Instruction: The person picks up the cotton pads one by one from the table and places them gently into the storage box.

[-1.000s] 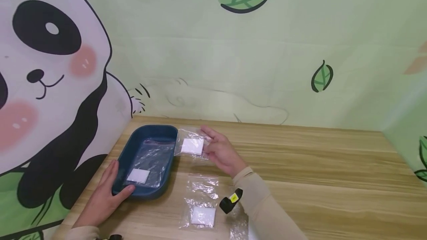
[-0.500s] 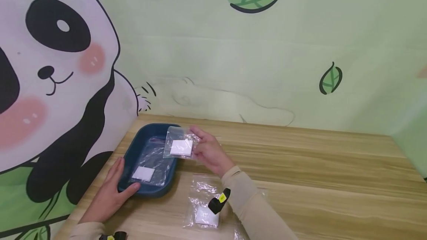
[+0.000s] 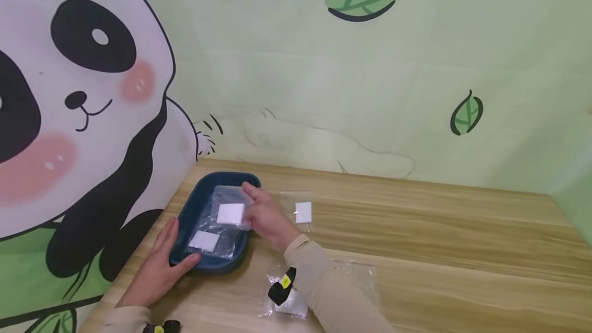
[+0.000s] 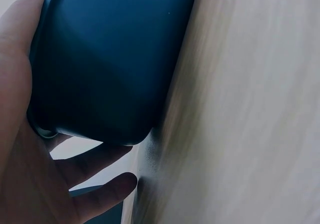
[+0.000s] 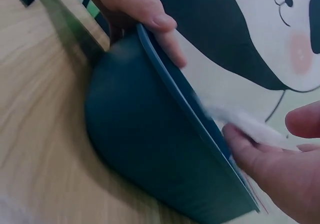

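Observation:
A dark blue tray with rounded corners stands at the left of the table. My left hand holds its near left corner, thumb at the near rim and fingers along the left side; the left wrist view shows the hand spread round the corner. Over the right half of the tray, my right hand pinches a clear plastic bag with a white square in it. In the right wrist view this bag is blurred at the fingertips, close over the rim. Another clear bag with a white square lies inside the tray.
Right of the tray, a clear bag with a white square lies on the wooden table. A further such bag is partly hidden under the right forearm, with more clear plastic beside it. A panda-print backdrop stands behind.
My right hand has moved left, carrying the bag from beside the tray to over it. The left hand stays at the tray corner. The head view has shifted slightly left.

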Demonstrator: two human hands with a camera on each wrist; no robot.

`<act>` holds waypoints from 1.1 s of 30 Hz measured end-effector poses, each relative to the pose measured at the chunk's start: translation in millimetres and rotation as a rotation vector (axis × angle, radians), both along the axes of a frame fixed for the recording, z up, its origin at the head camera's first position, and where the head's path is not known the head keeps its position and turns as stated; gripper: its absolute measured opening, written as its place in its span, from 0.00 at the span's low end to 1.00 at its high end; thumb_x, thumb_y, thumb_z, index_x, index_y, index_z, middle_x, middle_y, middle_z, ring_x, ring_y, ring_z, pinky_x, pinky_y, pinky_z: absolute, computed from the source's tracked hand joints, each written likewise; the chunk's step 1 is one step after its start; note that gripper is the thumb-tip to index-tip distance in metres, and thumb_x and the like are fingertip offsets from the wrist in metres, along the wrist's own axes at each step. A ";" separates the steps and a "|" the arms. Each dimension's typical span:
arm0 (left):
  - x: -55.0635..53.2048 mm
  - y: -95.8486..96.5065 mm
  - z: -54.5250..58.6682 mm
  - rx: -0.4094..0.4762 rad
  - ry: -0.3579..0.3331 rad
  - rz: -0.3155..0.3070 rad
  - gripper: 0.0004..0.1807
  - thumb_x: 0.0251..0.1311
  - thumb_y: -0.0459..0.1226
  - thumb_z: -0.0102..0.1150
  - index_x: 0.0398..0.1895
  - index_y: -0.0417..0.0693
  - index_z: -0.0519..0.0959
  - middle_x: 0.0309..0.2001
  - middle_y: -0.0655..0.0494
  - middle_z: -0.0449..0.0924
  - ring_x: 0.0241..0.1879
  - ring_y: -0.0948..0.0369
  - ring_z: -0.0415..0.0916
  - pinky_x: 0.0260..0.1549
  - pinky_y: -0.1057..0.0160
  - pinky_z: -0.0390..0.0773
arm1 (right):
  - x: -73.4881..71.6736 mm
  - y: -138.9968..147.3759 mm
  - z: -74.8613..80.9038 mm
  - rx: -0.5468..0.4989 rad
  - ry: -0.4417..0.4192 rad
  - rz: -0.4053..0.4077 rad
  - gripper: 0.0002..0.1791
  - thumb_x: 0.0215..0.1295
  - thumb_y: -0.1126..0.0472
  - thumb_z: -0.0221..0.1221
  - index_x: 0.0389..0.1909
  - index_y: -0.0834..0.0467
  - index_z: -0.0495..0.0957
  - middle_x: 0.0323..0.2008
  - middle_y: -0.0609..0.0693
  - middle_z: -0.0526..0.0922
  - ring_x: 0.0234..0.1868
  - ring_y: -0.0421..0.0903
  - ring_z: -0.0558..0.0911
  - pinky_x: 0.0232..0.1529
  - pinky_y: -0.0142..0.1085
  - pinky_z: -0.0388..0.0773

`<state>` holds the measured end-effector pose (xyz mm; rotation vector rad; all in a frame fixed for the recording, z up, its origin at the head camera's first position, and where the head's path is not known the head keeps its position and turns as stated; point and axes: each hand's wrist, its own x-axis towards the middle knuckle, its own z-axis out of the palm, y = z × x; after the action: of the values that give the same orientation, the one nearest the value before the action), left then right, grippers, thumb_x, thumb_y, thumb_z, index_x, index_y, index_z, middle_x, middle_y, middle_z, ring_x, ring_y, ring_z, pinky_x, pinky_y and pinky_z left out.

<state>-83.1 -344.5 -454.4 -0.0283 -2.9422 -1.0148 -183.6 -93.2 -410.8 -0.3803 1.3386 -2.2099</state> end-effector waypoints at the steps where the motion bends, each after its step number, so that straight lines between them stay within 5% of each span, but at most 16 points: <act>1: -0.1 0.6 0.0 0.001 -0.001 0.000 0.58 0.64 0.55 0.65 0.81 0.39 0.38 0.80 0.36 0.35 0.75 0.33 0.39 0.64 0.28 0.50 | 1.2 -3.5 -0.1 0.007 -0.006 0.004 0.48 0.53 0.86 0.41 0.80 0.64 0.48 0.79 0.58 0.50 0.56 0.52 0.72 0.30 0.29 0.68; 2: -0.2 1.0 -0.2 0.002 -0.001 0.000 0.58 0.64 0.55 0.65 0.81 0.39 0.39 0.80 0.36 0.35 0.75 0.33 0.39 0.64 0.28 0.50 | 1.9 -7.4 -0.3 0.009 -0.011 0.004 0.47 0.54 0.85 0.41 0.80 0.64 0.48 0.79 0.59 0.49 0.61 0.53 0.69 0.32 0.29 0.69; 12: 2.3 -1.4 -2.2 0.004 0.026 0.000 0.57 0.63 0.54 0.66 0.81 0.36 0.41 0.79 0.35 0.37 0.75 0.33 0.40 0.65 0.28 0.51 | 5.2 -45.4 -2.7 0.084 -0.060 -0.075 0.46 0.55 0.80 0.48 0.79 0.61 0.55 0.79 0.53 0.53 0.60 0.56 0.71 0.45 0.39 0.75; 17: 1.0 0.1 -0.8 -0.004 -0.005 0.014 0.58 0.63 0.56 0.65 0.81 0.37 0.40 0.80 0.36 0.35 0.76 0.34 0.39 0.65 0.28 0.50 | 2.1 -60.1 -9.9 0.036 -0.129 -0.111 0.47 0.53 0.80 0.47 0.79 0.63 0.53 0.79 0.55 0.50 0.63 0.58 0.68 0.52 0.44 0.73; 25: 0.6 -0.4 -3.5 0.011 0.033 -0.007 0.56 0.63 0.53 0.66 0.81 0.37 0.42 0.80 0.39 0.33 0.76 0.35 0.39 0.66 0.30 0.51 | -9.2 -76.5 -18.9 0.066 -0.124 -0.163 0.46 0.48 0.81 0.47 0.76 0.68 0.56 0.77 0.60 0.55 0.77 0.57 0.50 0.73 0.50 0.50; 33: 2.4 -1.1 -2.2 0.023 0.029 0.002 0.56 0.64 0.54 0.65 0.81 0.40 0.42 0.81 0.43 0.31 0.76 0.35 0.40 0.66 0.31 0.52 | -11.7 -83.7 -18.3 0.286 -0.241 -0.174 0.44 0.53 0.74 0.53 0.77 0.60 0.61 0.69 0.61 0.65 0.53 0.55 0.75 0.56 0.59 0.75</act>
<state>-80.6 -345.6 -456.6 -0.0392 -2.9031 -1.0393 -195.3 -176.9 -429.1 0.1077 1.5692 -2.0764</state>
